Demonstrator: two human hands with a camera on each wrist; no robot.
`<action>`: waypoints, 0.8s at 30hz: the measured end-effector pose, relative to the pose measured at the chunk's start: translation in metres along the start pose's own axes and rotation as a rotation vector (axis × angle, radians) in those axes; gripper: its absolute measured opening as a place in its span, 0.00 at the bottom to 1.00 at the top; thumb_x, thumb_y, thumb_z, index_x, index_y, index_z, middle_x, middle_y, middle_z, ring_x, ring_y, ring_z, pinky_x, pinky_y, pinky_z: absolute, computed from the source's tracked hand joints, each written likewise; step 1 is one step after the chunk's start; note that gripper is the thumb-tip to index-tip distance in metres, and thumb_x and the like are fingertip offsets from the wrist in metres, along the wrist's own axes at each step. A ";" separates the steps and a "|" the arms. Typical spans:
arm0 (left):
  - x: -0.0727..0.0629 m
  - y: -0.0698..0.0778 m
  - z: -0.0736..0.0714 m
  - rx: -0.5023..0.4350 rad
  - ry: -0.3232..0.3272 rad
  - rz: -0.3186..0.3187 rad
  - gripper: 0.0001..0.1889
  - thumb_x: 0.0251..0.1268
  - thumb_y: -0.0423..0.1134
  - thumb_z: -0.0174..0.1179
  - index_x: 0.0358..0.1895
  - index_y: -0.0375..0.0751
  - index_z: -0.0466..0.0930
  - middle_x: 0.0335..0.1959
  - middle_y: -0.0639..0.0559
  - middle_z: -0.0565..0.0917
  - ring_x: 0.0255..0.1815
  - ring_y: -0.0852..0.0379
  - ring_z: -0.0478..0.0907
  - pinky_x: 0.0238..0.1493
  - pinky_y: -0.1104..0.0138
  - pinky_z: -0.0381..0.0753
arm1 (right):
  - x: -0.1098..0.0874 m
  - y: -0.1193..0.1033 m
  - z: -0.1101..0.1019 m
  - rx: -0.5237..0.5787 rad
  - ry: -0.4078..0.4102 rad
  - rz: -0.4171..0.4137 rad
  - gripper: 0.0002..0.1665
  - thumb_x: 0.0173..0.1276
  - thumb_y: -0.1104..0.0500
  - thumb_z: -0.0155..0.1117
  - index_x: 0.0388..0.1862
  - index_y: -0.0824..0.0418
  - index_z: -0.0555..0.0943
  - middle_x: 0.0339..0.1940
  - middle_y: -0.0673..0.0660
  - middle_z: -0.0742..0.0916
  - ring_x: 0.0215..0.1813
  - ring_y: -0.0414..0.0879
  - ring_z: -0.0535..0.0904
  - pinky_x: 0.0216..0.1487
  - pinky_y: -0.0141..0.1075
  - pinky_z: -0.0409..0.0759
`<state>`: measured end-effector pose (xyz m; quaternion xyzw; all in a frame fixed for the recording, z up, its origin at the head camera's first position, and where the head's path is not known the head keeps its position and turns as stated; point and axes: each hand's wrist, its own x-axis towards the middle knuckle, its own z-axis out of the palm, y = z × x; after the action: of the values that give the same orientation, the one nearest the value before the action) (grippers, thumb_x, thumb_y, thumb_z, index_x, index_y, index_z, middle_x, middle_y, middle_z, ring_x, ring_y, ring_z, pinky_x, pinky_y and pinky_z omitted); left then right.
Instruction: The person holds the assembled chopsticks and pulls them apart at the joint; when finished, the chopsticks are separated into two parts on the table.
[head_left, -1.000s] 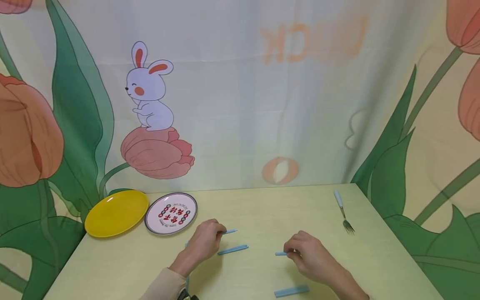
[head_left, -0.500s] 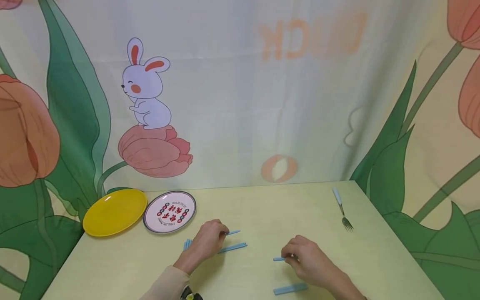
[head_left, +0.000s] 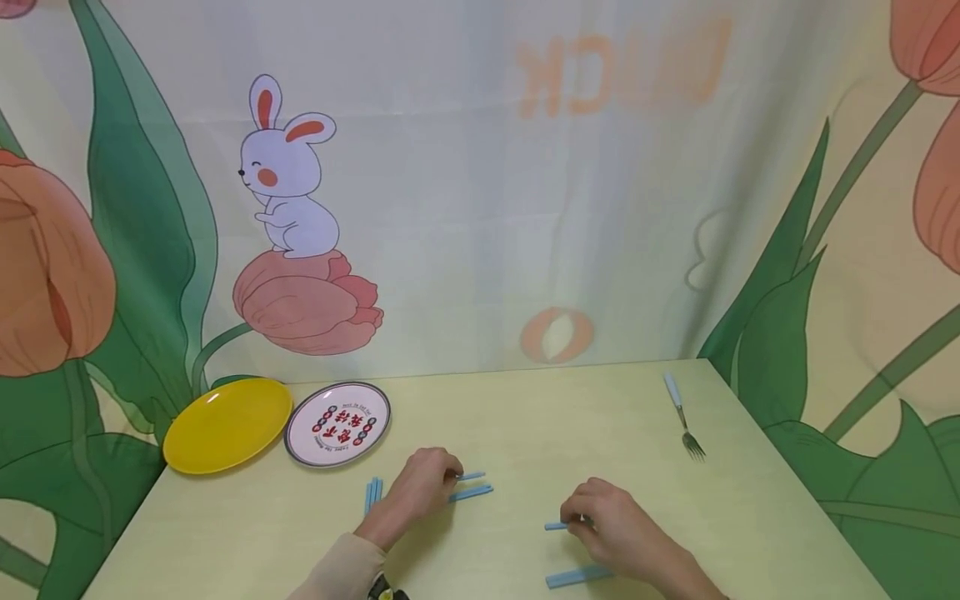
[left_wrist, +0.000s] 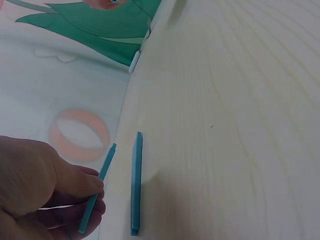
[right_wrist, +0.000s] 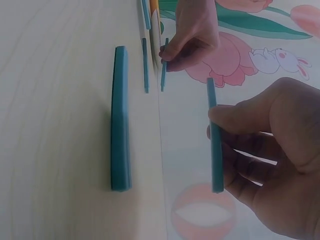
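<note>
My left hand (head_left: pixel 417 486) pinches a thin blue plastic stick (left_wrist: pixel 106 165) between thumb and fingers, with a narrower nub at its far end. Just below it, another blue stick (head_left: pixel 474 492) lies on the table. Opposite, my right hand (head_left: pixel 618 527) holds a similar blue stick (right_wrist: pixel 215 150) by thumb and fingertips, raised over the table. Under that hand lies a thicker blue piece (right_wrist: pixel 120 120), which looks like sticks side by side. Several more blue sticks (head_left: pixel 372 493) lie left of my left wrist, partly covered by it.
A yellow plate (head_left: pixel 225 425) and a white plate with red lettering (head_left: pixel 337 423) sit at the table's back left. A fork with a pale handle (head_left: pixel 682 414) lies at the back right. A printed curtain (head_left: pixel 450 208) hangs along the back edge.
Both hands have come down slightly toward the table, each still holding its stick; the right has also drawn a little nearer to me. More of the sticks at left shows.
</note>
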<state>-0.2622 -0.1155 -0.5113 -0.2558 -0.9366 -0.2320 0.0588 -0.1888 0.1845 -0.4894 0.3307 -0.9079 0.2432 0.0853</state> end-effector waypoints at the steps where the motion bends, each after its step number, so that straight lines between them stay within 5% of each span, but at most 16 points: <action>1: 0.000 0.000 0.001 -0.004 -0.005 0.001 0.06 0.57 0.26 0.63 0.35 0.37 0.88 0.30 0.50 0.86 0.33 0.58 0.81 0.38 0.66 0.81 | 0.000 0.000 0.000 0.002 -0.004 0.001 0.11 0.56 0.67 0.71 0.31 0.50 0.84 0.31 0.40 0.84 0.36 0.33 0.73 0.35 0.27 0.76; 24: -0.002 -0.007 0.011 -0.020 -0.033 0.024 0.06 0.54 0.26 0.66 0.32 0.40 0.89 0.28 0.54 0.85 0.31 0.61 0.79 0.36 0.68 0.80 | -0.002 0.001 0.004 0.012 -0.031 -0.031 0.09 0.56 0.67 0.72 0.29 0.52 0.84 0.29 0.39 0.83 0.34 0.34 0.72 0.34 0.26 0.74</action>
<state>-0.2634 -0.1164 -0.5245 -0.2715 -0.9319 -0.2365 0.0436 -0.1874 0.1843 -0.4939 0.3489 -0.9024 0.2422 0.0728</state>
